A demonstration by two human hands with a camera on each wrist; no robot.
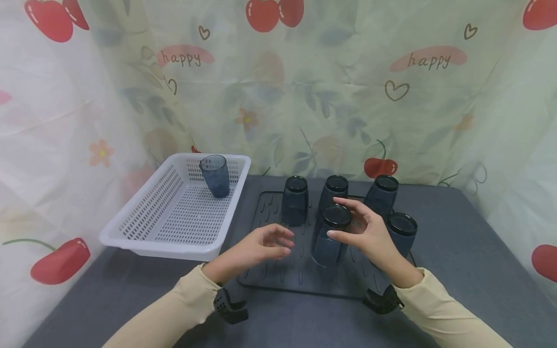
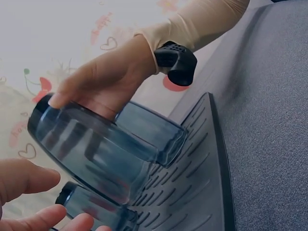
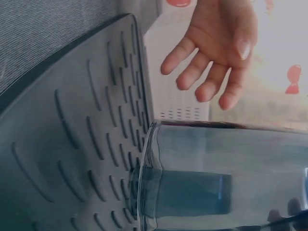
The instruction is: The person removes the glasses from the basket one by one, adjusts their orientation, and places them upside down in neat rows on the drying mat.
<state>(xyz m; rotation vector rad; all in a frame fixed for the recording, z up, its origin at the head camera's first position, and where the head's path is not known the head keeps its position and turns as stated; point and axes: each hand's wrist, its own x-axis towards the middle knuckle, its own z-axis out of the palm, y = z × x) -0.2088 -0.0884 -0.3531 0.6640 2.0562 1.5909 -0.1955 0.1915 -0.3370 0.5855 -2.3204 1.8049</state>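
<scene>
My right hand grips an upside-down blue tinted glass near its base, thumb on one side and fingers on the other. The rim of this glass is at or just above the black drying mat; I cannot tell if it touches. My left hand hovers over the mat's left part, fingers loosely bent, holding nothing and apart from the glass. In the right wrist view the left hand shows spread fingers. More upturned glasses stand around: one at the left, others behind and right.
A white perforated basket stands at the left, with one blue glass leaning upright in its far right corner. One upturned glass is at the mat's back right, another glass beside my right wrist. A printed curtain surrounds the grey table.
</scene>
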